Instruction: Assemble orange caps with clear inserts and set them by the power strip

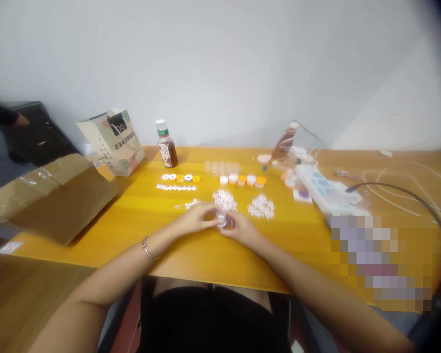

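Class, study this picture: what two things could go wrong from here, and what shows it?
1. The small clear container, held between the fingers of the left hand and right hand, might slip from that grip.
2. Loose small white pieces lie just beyond the hands, so a careless brush could scatter them.

I'm seeing the left hand (199, 218) and right hand (241, 228) partly hiding a small clear cup (221, 219). The heaped white pieces (224, 199) are blurring together, a pixelated patch (382, 267) is covering something, and the cardboard box (53, 203) is running out of view leftward.
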The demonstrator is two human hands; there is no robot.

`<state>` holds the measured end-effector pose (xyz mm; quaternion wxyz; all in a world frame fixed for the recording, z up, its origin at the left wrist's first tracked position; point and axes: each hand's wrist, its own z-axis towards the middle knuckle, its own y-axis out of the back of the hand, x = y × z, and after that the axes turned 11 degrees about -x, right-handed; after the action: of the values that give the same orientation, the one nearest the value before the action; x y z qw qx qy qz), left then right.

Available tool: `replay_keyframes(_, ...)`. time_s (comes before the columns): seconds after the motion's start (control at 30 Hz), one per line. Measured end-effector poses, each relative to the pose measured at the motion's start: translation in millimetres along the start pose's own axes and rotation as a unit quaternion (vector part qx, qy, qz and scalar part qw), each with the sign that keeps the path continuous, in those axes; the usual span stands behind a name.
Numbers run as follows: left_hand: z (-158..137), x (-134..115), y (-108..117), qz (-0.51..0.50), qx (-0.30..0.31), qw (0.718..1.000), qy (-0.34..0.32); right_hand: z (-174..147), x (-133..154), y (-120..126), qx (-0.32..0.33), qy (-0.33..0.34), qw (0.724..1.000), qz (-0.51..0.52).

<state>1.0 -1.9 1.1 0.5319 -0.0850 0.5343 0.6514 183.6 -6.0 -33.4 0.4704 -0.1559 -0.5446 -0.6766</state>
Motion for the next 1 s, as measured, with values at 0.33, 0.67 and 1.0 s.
replay_keyframes(0.33, -3.8, 6.7, -8.2, -0.020, -0.040, 0.998, 0.037, 0.6, -3.3, 2.8, 0.015, 0.017, 1.000, 0.007)
replay_keyframes(0.67, 18.8, -20.2, 31.1, -0.208, -0.079, 0.969, 0.107, 14.4, 44.7, 14.8, -0.004, -0.127, 0.924, 0.361)
replay_keyframes(1.0, 42.6, -80.1, 82.1, -0.285, -0.065, 0.956, 0.003, 33.0, 104.6, 45.2, 0.008, -0.070, 0.875, 0.479)
